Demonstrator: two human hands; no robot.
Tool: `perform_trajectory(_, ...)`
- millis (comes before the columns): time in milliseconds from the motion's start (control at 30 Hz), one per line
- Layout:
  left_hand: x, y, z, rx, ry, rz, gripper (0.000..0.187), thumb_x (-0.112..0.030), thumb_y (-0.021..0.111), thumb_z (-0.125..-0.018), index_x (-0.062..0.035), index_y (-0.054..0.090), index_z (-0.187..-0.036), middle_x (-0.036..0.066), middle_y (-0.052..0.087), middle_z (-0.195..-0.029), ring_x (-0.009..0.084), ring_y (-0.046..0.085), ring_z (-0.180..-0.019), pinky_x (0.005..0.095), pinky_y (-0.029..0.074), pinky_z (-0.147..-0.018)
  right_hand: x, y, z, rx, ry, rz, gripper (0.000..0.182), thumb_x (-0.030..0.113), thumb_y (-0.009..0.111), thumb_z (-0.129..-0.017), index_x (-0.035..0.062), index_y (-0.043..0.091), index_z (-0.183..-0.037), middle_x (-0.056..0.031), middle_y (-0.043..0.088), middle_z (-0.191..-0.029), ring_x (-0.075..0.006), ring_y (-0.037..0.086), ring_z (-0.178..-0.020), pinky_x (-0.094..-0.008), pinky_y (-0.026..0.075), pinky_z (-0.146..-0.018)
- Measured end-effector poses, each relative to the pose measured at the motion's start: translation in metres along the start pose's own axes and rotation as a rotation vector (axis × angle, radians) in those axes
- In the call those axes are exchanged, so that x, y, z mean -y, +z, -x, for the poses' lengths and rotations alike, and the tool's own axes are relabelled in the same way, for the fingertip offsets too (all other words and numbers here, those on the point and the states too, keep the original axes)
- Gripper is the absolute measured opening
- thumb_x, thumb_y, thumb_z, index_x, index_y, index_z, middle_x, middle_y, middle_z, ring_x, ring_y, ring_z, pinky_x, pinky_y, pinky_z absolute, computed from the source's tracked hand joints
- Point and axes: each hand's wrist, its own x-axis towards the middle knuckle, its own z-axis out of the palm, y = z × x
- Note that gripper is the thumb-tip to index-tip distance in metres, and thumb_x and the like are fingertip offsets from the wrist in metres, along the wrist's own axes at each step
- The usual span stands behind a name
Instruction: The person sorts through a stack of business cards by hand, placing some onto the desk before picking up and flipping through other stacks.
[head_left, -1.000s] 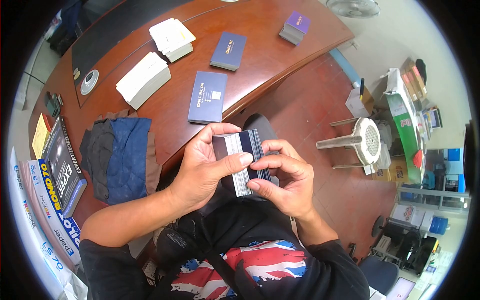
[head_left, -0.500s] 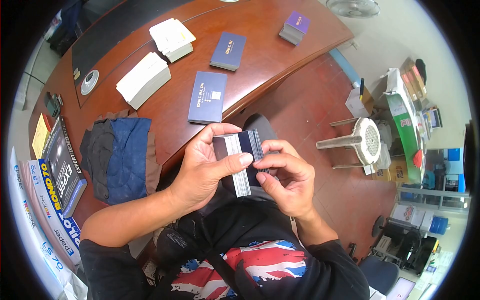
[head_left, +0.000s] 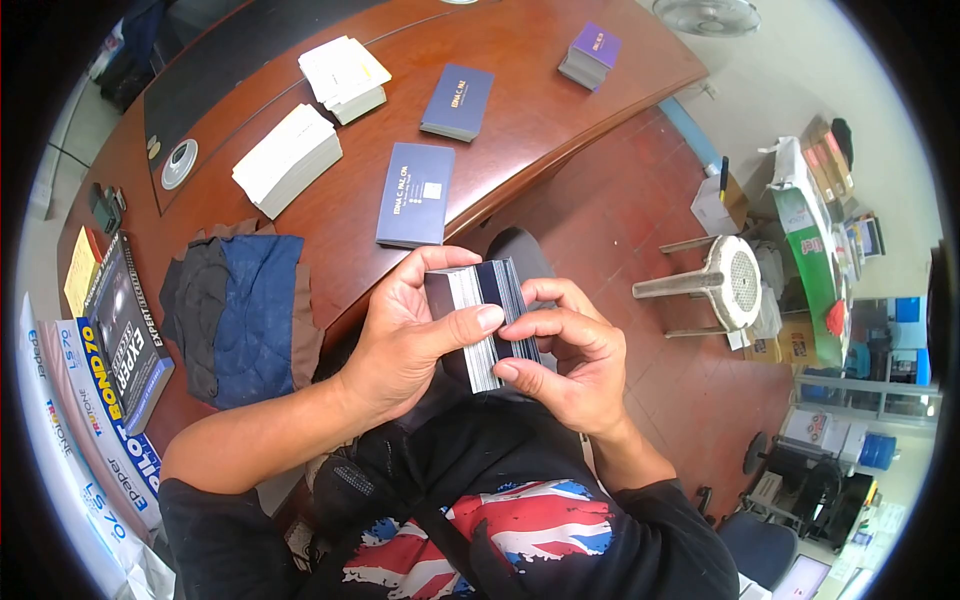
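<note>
My left hand (head_left: 415,325) is closed around a thick stack of business cards (head_left: 482,368), its thumb laid across the pale edges. Part of the stack shows white edges, and the part to its right shows dark faces and edges. My right hand (head_left: 575,360) grips the dark right-hand part, thumb and fingertips pressed to its side. Just above my hands, a stack of blue printed cards (head_left: 413,195) lies near the desk edge. Another blue card stack (head_left: 457,100) lies beyond it.
White card stacks (head_left: 290,160) and a purple-topped stack (head_left: 592,55) stand on the brown desk (head_left: 530,130). A folded blue and brown cloth (head_left: 245,310) lies at left, beside paper reams (head_left: 110,440). A white stool (head_left: 735,285) stands on the floor at right.
My right thumb has moved left and slightly down, onto the stack's lower part. My left hand and the other card stacks stay where they were.
</note>
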Motion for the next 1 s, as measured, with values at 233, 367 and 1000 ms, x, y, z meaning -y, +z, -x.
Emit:
perform_trajectory(233,0.0002,-0.0008,-0.0001,0.007,0.004,0.002,0.047,0.001,0.076,-0.086,-0.0030,0.050,-0.124,0.008,0.067,-0.108,0.0114,0.065,-0.100,0.0295,0.054,-0.091,-0.0003,-0.0005,0.0006,-0.001,0.010,-0.017,0.027,-0.004,0.082,-0.077,-0.0001,0.074,-0.102,-0.0115,0.060,-0.118,-0.0177,0.065,-0.105,-0.0274,0.061,-0.079)
perform_trajectory(367,0.0001,-0.0003,0.0000,0.013,0.004,0.004,0.047,0.001,0.076,-0.086,-0.0030,0.050,-0.124,0.008,0.067,-0.108,0.0113,0.065,-0.100,0.0294,0.054,-0.092,0.0010,0.0005,0.0008,-0.019,0.021,-0.056,0.022,-0.004,0.077,-0.080,-0.0012,0.074,-0.102,-0.0129,0.059,-0.120,-0.0182,0.065,-0.106,-0.0281,0.061,-0.080)
perform_trajectory(1000,0.0011,-0.0019,-0.0005,0.008,0.002,0.006,0.046,0.001,0.076,-0.086,-0.0034,0.050,-0.124,0.008,0.067,-0.108,0.0108,0.064,-0.100,0.0287,0.053,-0.091,0.0006,0.0009,-0.0002,0.006,0.018,-0.023,0.031,-0.001,0.086,-0.074,0.0007,0.075,-0.103,-0.0101,0.059,-0.120,-0.0179,0.064,-0.107,-0.0278,0.061,-0.080)
